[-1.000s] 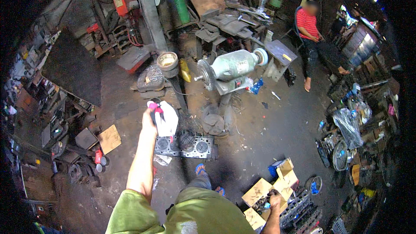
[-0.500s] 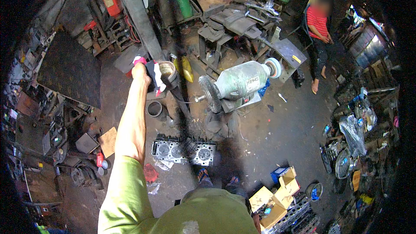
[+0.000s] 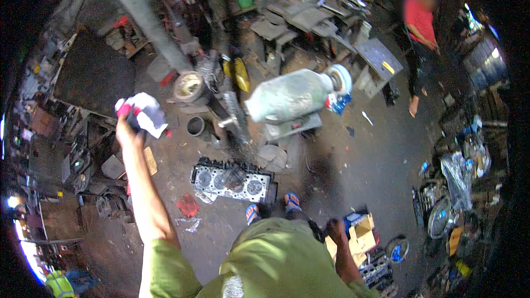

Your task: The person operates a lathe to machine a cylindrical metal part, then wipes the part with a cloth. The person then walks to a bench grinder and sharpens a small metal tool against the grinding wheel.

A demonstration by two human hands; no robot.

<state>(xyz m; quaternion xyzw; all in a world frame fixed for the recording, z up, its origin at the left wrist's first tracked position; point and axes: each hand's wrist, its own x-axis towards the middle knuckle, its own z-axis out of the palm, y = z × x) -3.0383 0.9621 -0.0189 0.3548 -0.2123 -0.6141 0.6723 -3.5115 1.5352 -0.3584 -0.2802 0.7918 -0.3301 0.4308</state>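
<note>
My left hand (image 3: 127, 128) is stretched out to the far left, closed round a bunched rag (image 3: 148, 111) of white, black and pink cloth. Part of the rag hangs loose past my fingers. To the right of it stands a round pot (image 3: 189, 85) with pale stuff inside. My right hand (image 3: 335, 228) hangs low at my right side, close to an opened cardboard box (image 3: 362, 234); its fingers are dark and too unclear to read. A metal cylinder head (image 3: 234, 181) lies on the floor in front of my feet.
A green bench grinder (image 3: 292, 97) stands ahead on a base. Behind it is a cluttered metal workbench (image 3: 298, 16). Another person in a red shirt (image 3: 419, 20) sits at the far right. Piled metal parts line the right side, and a dark board (image 3: 94, 77) is at the left.
My left hand has swung left and nearer with the rag, away from the pot. My right hand has come into view beside the box. The whole view has shifted.
</note>
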